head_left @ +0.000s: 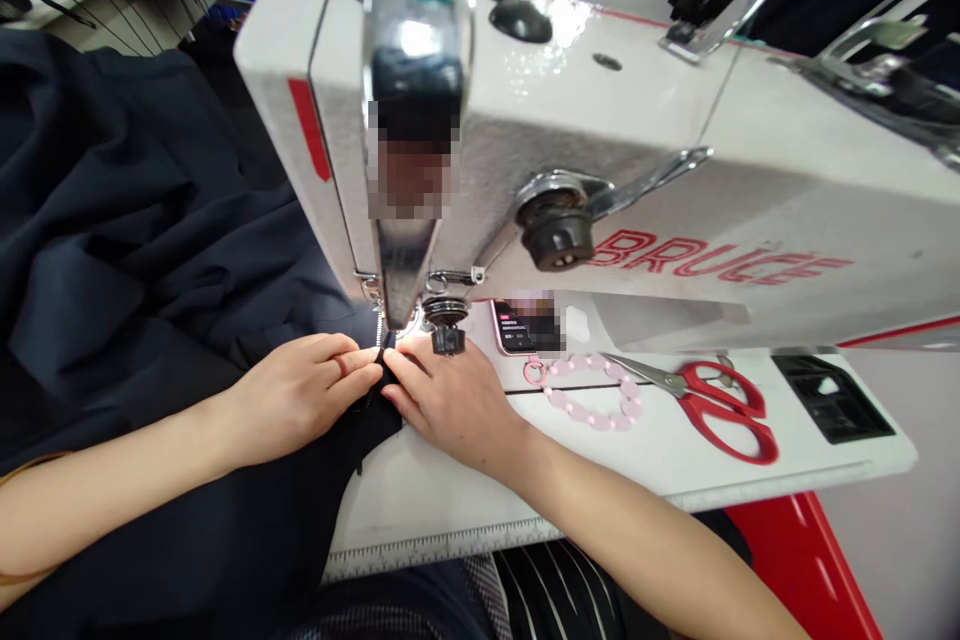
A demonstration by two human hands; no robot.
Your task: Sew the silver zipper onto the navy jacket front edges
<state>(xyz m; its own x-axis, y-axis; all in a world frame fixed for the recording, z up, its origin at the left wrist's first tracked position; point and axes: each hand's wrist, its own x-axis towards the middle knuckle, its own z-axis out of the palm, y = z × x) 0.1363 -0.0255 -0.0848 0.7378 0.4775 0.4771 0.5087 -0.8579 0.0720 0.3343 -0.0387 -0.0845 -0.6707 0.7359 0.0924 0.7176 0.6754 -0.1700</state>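
Dark navy fabric (150,270) lies bunched over the left of the sewing machine (645,110) and runs under its needle area. My left hand (304,395) has its fingers closed in a pinch on the fabric, just in front of the presser foot. Close beside it, my right hand (461,405) grips the fabric's edge with thumb and fingertips, under the tension knob (448,335). The two hands' fingertips almost meet. The machine head hides the needle, and the presser foot shows only in part.
On the white sewing table (420,500), right of my hands, lie a phone (514,330) with a pink bead strap (592,420) and red-handled scissors (712,405). A ruler strip (442,545) edges the front. A black recessed tray (832,395) sits at the right end.
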